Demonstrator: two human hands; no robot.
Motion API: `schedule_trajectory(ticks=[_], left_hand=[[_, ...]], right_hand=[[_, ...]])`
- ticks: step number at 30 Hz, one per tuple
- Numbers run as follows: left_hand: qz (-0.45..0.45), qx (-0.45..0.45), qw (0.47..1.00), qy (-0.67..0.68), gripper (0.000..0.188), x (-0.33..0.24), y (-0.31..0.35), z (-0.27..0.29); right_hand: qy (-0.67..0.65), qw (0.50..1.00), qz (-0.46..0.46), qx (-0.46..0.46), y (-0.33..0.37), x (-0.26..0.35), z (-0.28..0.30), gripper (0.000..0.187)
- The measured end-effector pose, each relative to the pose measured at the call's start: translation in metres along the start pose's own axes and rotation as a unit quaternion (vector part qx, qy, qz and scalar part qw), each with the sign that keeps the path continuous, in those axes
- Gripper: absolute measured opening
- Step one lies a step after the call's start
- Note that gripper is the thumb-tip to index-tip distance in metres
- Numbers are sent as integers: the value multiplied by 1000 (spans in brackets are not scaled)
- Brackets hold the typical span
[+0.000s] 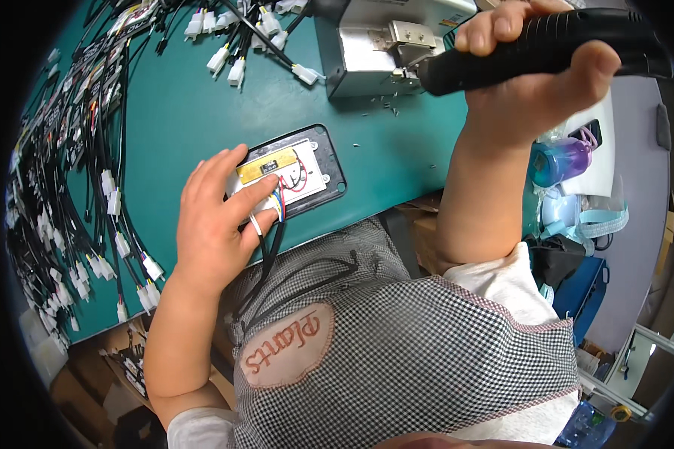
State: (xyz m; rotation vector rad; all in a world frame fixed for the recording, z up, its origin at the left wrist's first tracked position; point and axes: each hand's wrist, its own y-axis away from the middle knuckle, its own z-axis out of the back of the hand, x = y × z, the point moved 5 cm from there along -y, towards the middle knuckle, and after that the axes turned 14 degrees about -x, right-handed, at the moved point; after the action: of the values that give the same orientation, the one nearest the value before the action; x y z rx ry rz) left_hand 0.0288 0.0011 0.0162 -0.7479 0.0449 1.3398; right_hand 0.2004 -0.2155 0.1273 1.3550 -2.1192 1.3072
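- My left hand [216,206] lies over the near-left side of a flat black case [332,150]. The case sits on the green worktop [397,172], under and just right of those fingers.
- The left fingers are spread, with the thumb and pointer close to the thin wires [280,200]. I can't tell if they pinch them.
- My right hand [528,105] is wrapped around a fat black tool [539,49], up high and far to the right of the left hand.
- I think the case is light and stiff. Its smooth back might slide, so I'd hold it by the black rim.
- The white board [318,166] and yellow block [250,173] by my pointer look easy to hurt. I'd press softly there.
- The wires look bendy and weak where they join. I'd never lift by them.
- The tool looks heavier and hard. Its ridged middle, inside my right hand, seems best for gripping.
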Motion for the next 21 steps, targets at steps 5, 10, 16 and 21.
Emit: schedule_trajectory(ticks=[5, 10, 16, 21], left_hand=[[-23, 42, 999, 9, 56, 4, -2, 10], [59, -3, 998, -5, 70, 16, 10, 18], [59, -67, 996, 21, 68, 19, 18, 14], [65, -72, 995, 34, 67, 18, 17, 13]], right_hand=[[-119, 939, -117, 301, 35, -7, -17, 87], [-185, 897, -122, 383, 81, -18, -61, 94], [-191, 927, -175, 270, 131, -33, -94, 91], [-153, 927, -172, 295, 139, -43, -98, 83]])
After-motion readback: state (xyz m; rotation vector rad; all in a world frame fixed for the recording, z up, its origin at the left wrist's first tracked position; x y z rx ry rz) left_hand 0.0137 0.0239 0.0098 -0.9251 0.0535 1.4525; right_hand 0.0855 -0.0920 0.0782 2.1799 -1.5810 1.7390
